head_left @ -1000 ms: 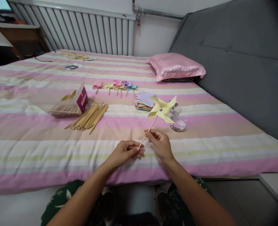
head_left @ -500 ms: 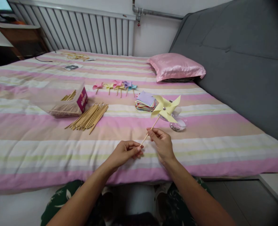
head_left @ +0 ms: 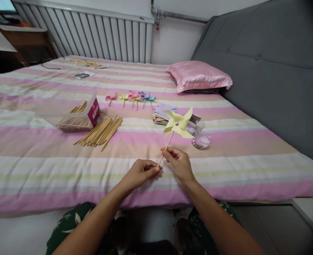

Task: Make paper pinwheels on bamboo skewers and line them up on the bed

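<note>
A pale yellow paper pinwheel (head_left: pixel 178 124) on a thin wooden stick tilts up and to the right above the bed. My left hand (head_left: pixel 145 171) pinches the stick's lower end. Higher up, the thumb and fingers of my right hand (head_left: pixel 178 163) close on the same stick. Behind the pinwheel lies a stack of coloured paper squares (head_left: pixel 159 118), partly covered by its blades. Just right of it sits a small clear round container (head_left: pixel 201 141) with small metallic pieces. Several finished pinwheels (head_left: pixel 133 95) in pink, yellow, purple and blue lie farther back.
A clear plastic box (head_left: pixel 76 122) with sticks inside stands at the left, beside a loose pile of wooden sticks (head_left: pixel 102 131). Farther back are a pink pillow (head_left: pixel 200 76) and a small flat packet (head_left: pixel 82 75). A grey headboard (head_left: pixel 265 63) borders the striped bed (head_left: pixel 66 170) on the right.
The pinwheel has swung left and its stick stands more upright. My right hand has shifted slightly left with it, while my left hand keeps its place at the lower end.
</note>
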Tool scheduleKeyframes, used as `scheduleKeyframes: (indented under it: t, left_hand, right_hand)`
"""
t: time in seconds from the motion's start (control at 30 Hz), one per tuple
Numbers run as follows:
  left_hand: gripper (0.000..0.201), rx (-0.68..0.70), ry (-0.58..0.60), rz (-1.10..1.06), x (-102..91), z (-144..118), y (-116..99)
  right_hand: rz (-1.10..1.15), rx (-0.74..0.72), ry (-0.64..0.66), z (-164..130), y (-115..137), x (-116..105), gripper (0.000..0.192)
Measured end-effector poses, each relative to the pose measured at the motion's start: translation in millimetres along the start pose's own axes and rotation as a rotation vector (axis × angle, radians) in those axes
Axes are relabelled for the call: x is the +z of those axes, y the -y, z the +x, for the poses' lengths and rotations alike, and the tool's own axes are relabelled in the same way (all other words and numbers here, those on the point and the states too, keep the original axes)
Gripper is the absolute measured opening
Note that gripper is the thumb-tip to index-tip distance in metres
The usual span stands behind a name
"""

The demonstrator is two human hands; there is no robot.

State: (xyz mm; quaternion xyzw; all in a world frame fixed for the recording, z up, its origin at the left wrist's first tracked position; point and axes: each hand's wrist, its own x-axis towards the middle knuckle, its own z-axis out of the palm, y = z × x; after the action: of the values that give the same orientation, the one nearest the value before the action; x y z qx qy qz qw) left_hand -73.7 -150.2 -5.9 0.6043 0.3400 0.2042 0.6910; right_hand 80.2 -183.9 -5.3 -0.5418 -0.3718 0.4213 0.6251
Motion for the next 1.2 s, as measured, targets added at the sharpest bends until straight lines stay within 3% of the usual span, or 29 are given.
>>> scheduleKeyframes:
  t: [1.2]
  left_hand:
    - [0.030, -0.003, -0.019, 0.010, 0.1, -1.2, -2.7]
  right_hand:
    - [0.000, -0.002, 0.039, -1.4, -1.1, 0.9, 0.021]
